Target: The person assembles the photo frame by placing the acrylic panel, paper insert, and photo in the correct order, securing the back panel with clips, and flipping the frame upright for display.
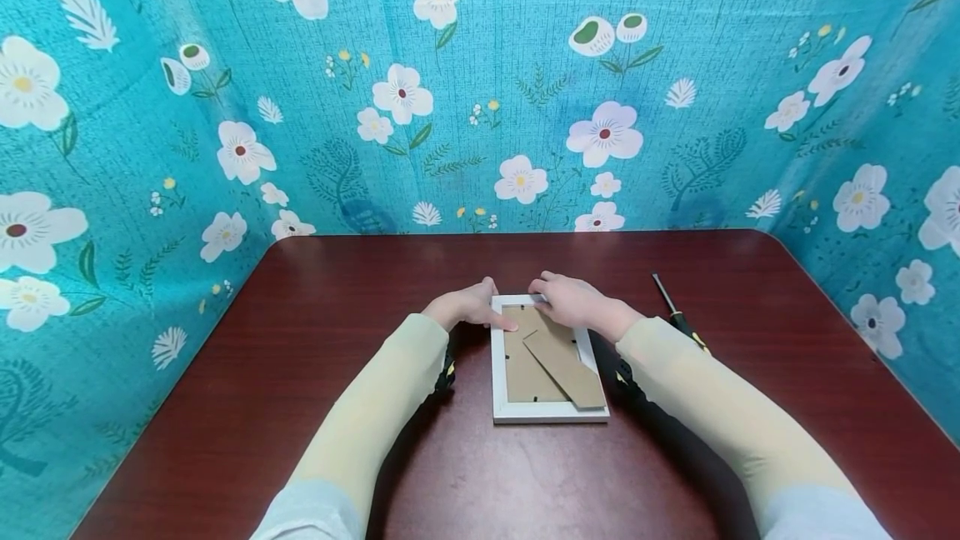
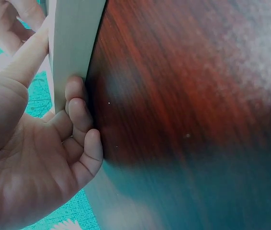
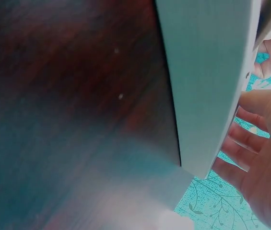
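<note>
A white picture frame (image 1: 551,418) lies face down on the dark reddish table, its brown backing board (image 1: 522,373) facing up. A cardboard stand flap (image 1: 562,365) slants across the board toward the lower right corner. My left hand (image 1: 471,305) grips the frame's upper left side, thumb on the backing; in the left wrist view its curled fingers (image 2: 81,115) rest against the side wall. Over the top right part reaches my right hand (image 1: 573,302), its fingers touching the frame near the top edge. The right wrist view hides those fingertips behind the frame's side (image 3: 207,86).
A screwdriver (image 1: 678,319) with a black and yellow handle lies right of the frame, partly behind the right forearm. Small dark tabs (image 1: 536,398) line the frame's inner edge. Blue floral cloth (image 1: 480,107) hangs behind the table and along its sides.
</note>
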Action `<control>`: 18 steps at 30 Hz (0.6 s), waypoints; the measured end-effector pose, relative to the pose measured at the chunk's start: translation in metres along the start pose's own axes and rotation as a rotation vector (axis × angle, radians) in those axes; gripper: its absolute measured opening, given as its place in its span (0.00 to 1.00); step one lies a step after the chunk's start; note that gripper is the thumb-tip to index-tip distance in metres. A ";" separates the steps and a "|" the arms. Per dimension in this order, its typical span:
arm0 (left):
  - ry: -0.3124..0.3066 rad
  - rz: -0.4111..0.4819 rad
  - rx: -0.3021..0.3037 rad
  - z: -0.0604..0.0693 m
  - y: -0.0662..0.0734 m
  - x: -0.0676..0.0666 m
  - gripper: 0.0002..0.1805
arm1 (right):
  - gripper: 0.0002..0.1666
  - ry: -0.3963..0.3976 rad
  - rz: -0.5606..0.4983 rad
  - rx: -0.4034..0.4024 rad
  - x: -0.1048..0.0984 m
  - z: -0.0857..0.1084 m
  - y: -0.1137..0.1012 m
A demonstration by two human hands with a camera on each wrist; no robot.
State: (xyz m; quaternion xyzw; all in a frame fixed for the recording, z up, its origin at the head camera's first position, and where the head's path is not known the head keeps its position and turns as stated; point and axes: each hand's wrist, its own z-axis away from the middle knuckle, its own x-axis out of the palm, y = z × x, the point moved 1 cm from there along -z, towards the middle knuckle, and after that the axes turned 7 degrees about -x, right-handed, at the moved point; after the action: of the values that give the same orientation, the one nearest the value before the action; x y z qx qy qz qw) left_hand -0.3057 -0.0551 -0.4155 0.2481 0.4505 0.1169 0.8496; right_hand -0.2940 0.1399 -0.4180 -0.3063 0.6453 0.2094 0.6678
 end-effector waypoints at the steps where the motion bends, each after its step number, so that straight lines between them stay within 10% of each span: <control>1: 0.001 -0.001 -0.001 0.000 0.000 0.000 0.33 | 0.12 -0.002 0.002 -0.002 0.000 0.000 -0.001; 18: 0.028 -0.003 0.068 -0.002 -0.005 0.003 0.33 | 0.08 -0.009 0.032 0.030 0.004 0.000 -0.006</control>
State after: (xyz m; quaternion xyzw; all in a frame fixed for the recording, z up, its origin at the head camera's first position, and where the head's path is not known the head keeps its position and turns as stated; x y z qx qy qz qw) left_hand -0.3057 -0.0572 -0.4208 0.2747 0.4665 0.1038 0.8344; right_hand -0.2890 0.1350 -0.4211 -0.2847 0.6502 0.2117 0.6718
